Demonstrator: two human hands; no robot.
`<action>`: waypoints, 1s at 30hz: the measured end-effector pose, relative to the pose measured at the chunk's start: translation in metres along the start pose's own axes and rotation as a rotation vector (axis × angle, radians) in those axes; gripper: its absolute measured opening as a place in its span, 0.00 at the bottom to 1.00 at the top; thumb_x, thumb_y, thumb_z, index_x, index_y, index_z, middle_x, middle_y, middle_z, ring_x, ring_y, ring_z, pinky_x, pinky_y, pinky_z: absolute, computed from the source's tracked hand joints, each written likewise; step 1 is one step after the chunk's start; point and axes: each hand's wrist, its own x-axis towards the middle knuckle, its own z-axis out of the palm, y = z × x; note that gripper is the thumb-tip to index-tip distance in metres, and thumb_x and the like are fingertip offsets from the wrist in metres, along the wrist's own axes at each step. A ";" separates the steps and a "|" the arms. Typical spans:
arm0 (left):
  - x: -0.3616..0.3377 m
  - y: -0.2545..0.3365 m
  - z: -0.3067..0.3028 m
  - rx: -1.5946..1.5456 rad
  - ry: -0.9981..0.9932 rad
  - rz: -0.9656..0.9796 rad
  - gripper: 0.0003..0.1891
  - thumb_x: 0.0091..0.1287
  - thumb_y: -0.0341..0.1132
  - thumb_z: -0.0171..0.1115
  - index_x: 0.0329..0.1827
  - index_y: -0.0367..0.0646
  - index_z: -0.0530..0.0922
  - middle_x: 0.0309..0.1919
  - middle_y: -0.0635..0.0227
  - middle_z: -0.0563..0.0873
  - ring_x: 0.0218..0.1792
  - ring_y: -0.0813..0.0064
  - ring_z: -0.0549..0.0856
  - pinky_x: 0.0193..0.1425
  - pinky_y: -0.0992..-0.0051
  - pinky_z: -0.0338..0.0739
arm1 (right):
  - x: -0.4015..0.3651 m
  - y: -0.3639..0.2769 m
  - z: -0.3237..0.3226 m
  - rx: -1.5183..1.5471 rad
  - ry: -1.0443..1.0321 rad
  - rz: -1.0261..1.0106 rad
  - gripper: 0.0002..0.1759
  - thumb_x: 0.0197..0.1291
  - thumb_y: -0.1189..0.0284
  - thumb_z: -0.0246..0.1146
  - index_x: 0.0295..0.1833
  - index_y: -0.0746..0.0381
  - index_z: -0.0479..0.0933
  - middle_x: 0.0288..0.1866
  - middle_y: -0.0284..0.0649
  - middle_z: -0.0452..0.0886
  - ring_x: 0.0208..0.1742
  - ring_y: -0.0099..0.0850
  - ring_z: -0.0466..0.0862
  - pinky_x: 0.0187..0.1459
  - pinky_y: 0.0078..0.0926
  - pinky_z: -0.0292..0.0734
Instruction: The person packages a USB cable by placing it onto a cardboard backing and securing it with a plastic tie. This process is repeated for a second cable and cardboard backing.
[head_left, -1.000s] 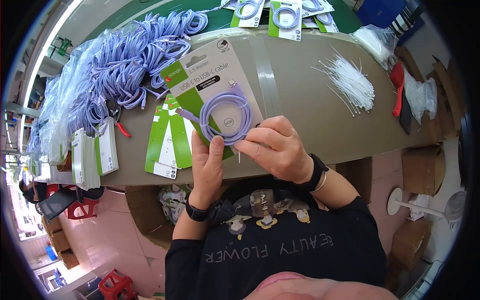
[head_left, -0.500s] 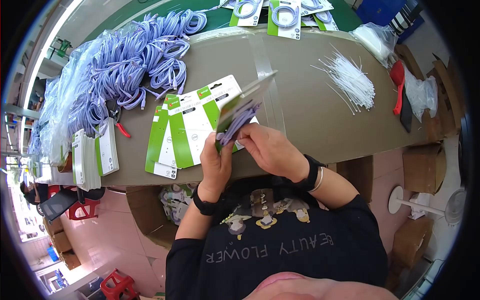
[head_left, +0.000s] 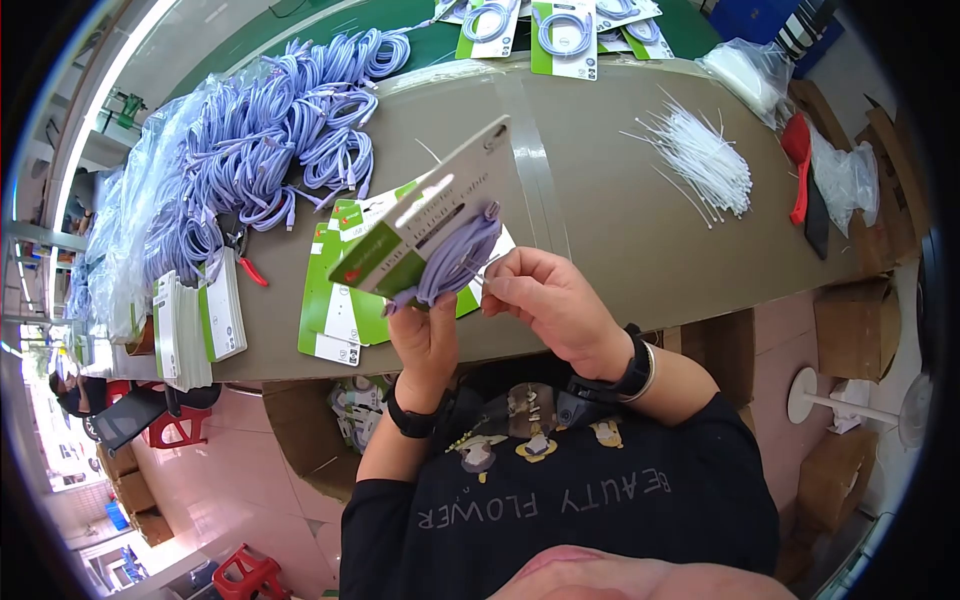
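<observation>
My left hand [head_left: 428, 345] grips the lower edge of a green and white cable card [head_left: 470, 160], which is tilted with its printed front up. Against the card lies a coiled lilac USB cable [head_left: 462, 250]. My right hand [head_left: 550, 300] is beside the coil, with thumb and forefinger pinched on a thin white cable tie [head_left: 481, 272] that reaches to the coil. Under the held card, more green and white cards [head_left: 322, 290] lie fanned out on the table. A loose pile of white cable ties [head_left: 700, 165] lies to the right.
A large heap of lilac cables [head_left: 250, 140] covers the left of the table, near red-handled pliers [head_left: 252, 270] and upright card stacks [head_left: 180, 330]. Carded cables [head_left: 565, 40] lie at the back. At right are a plastic bag [head_left: 750, 80] and a red tool [head_left: 798, 170].
The card has turned from nearly edge-on to showing its printed front, swinging left. My right hand has drawn slightly away from the coil, and the tie now shows between them.
</observation>
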 end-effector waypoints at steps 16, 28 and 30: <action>0.010 -0.001 -0.001 0.111 -0.082 0.279 0.22 0.66 0.24 0.56 0.63 0.30 0.67 0.58 0.45 0.78 0.58 0.58 0.80 0.63 0.66 0.73 | 0.001 0.010 0.004 -0.056 0.072 -0.104 0.09 0.66 0.72 0.61 0.44 0.68 0.77 0.40 0.37 0.82 0.42 0.23 0.81 0.47 0.21 0.76; 0.014 0.018 -0.006 0.177 -0.174 0.347 0.25 0.62 0.19 0.54 0.64 0.28 0.66 0.57 0.38 0.77 0.57 0.50 0.81 0.64 0.61 0.74 | -0.021 -0.004 -0.005 0.217 -0.225 -0.068 0.24 0.62 0.74 0.65 0.63 0.68 0.71 0.55 0.43 0.81 0.53 0.28 0.83 0.49 0.24 0.80; 0.014 0.025 -0.009 0.158 -0.192 0.258 0.24 0.62 0.19 0.54 0.63 0.28 0.67 0.56 0.38 0.78 0.57 0.50 0.81 0.64 0.60 0.74 | -0.020 -0.005 -0.005 0.224 -0.197 -0.033 0.24 0.62 0.74 0.65 0.63 0.68 0.71 0.55 0.43 0.81 0.53 0.28 0.83 0.50 0.24 0.80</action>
